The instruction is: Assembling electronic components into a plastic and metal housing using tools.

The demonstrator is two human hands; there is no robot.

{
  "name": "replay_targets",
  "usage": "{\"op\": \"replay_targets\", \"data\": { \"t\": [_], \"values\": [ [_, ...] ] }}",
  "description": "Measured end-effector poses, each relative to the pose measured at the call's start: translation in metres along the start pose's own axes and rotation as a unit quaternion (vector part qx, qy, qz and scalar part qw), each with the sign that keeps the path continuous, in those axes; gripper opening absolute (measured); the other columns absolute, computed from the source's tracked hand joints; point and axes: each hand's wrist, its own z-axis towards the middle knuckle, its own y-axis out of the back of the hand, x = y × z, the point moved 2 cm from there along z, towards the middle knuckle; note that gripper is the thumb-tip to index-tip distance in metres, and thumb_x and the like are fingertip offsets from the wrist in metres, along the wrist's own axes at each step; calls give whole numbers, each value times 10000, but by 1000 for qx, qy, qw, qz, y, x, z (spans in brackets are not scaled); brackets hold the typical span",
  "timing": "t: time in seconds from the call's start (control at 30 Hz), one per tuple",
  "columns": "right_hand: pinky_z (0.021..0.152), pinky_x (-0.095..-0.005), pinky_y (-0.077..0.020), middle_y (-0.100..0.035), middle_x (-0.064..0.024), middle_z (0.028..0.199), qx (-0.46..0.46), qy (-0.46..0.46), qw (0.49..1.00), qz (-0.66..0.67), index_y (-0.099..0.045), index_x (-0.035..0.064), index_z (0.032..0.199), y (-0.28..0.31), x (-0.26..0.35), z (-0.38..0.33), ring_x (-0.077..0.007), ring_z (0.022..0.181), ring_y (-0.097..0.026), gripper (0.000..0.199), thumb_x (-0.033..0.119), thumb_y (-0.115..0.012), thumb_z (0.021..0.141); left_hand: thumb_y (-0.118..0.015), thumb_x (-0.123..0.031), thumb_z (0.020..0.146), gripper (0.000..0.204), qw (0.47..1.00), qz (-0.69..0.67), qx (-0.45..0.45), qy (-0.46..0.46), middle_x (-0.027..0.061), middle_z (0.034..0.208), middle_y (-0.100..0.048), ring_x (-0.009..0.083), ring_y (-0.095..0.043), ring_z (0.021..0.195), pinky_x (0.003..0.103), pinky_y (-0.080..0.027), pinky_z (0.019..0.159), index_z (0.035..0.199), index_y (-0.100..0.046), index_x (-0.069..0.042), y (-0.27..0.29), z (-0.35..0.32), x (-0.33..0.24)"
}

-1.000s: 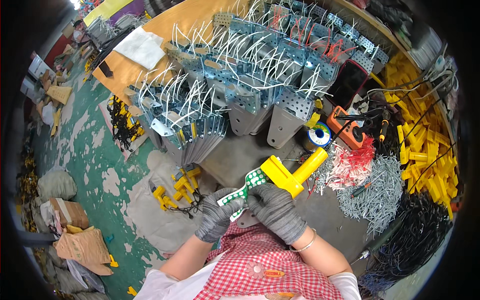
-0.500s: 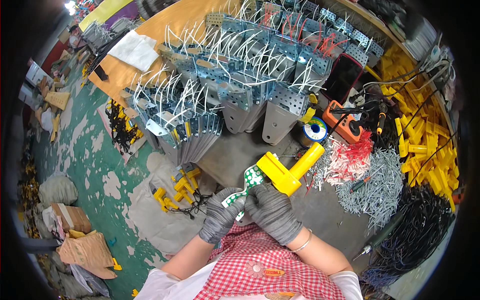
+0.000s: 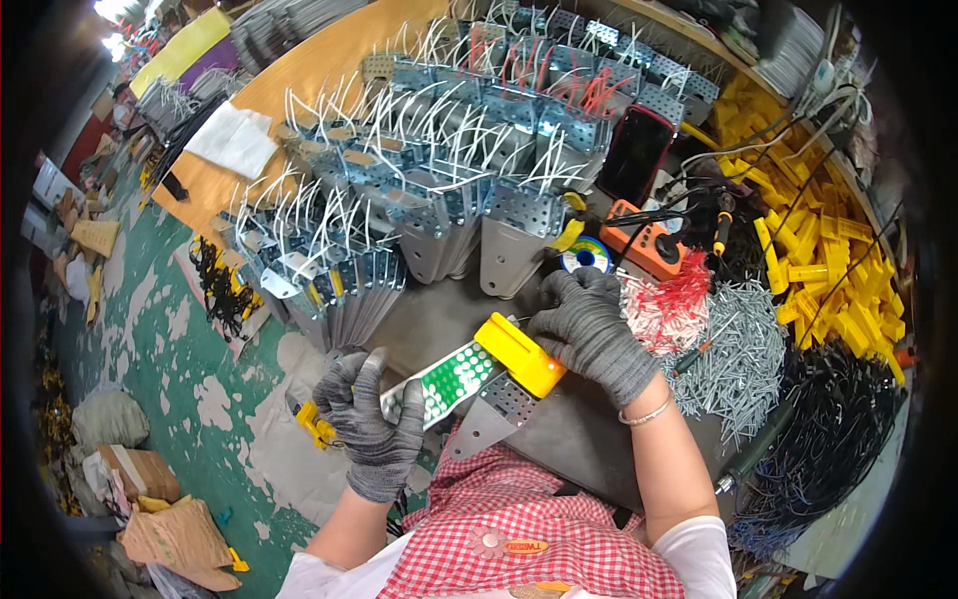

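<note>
My gloved left hand (image 3: 377, 424) has its thumb and fingers around the left end of a white strip with green round stickers (image 3: 454, 384). The strip's other end reaches a yellow plastic piece (image 3: 514, 349). Below that piece, a grey metal bracket (image 3: 489, 417) with small holes points toward my apron. My gloved right hand (image 3: 599, 334) is bent over the piece's right side, its fingers drawn together. Anything between those fingertips is hidden, and the tubular end of the yellow piece does not show under this hand.
Rows of metal brackets with white wires (image 3: 439, 190) stand ahead. Toward the right lie a solder spool (image 3: 586, 256), an orange meter (image 3: 644, 240), a phone (image 3: 636, 152), a screw pile (image 3: 733, 354), yellow parts (image 3: 813, 275) and black cables (image 3: 818, 479).
My hands have moved apart, the right one up and over the yellow piece, the left one leftward. The sticker strip now lies spread out, and more of the metal bracket shows.
</note>
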Motion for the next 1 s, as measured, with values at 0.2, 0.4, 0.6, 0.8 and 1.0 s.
{"op": "replay_targets", "data": {
  "t": [0.2, 0.4, 0.6, 0.8, 1.0],
  "values": [
    [897, -424, -419, -571, -71, 980, -290, -50, 944, 149, -681, 107, 836, 33, -17, -22, -292, 989, -527, 118, 167, -721, 743, -751, -235, 805, 414, 994, -55, 29, -88, 121, 1127, -582, 318, -522, 1041, 467, -376, 935, 1167, -633, -72, -9, 33, -50],
    [804, -397, -499, -618, -111, 863, -328, -45, 924, 190, -656, 65, 835, 41, -37, -24, -304, 880, -608, 111, 50, -723, 747, -782, -271, 772, 355, 969, -82, 114, -204, 128, 1047, -639, 316, -582, 946, 438, -441, 853, 1051, -661, -90, -64, 43, -102],
    [876, -445, -460, -646, -74, 973, -117, 15, 992, 52, -715, 92, 808, -11, -9, 4, -305, 961, -574, 175, 266, -704, 787, -732, -314, 793, 181, 869, -162, 239, -402, 58, 843, -654, 260, -615, 753, 422, -488, 670, 873, -721, -153, -100, -16, -93],
    [937, -418, -441, -674, -22, 1001, -70, 112, 987, 87, -739, 112, 875, -6, -15, 0, -277, 1007, -585, 158, 247, -696, 804, -738, -292, 757, 153, 858, -152, 225, -435, 34, 811, -662, 245, -632, 763, 415, -488, 657, 837, -726, -163, -107, -19, -87],
    [923, -418, -490, -656, -139, 1063, -475, -146, 819, 287, -631, 22, 1085, 25, -51, -31, -305, 1005, -629, 289, 86, -693, 810, -759, -277, 785, 305, 901, -208, 165, -343, 101, 970, -662, 286, -630, 889, 450, -487, 770, 1008, -683, -82, -106, -3, -97]
  ]
}}
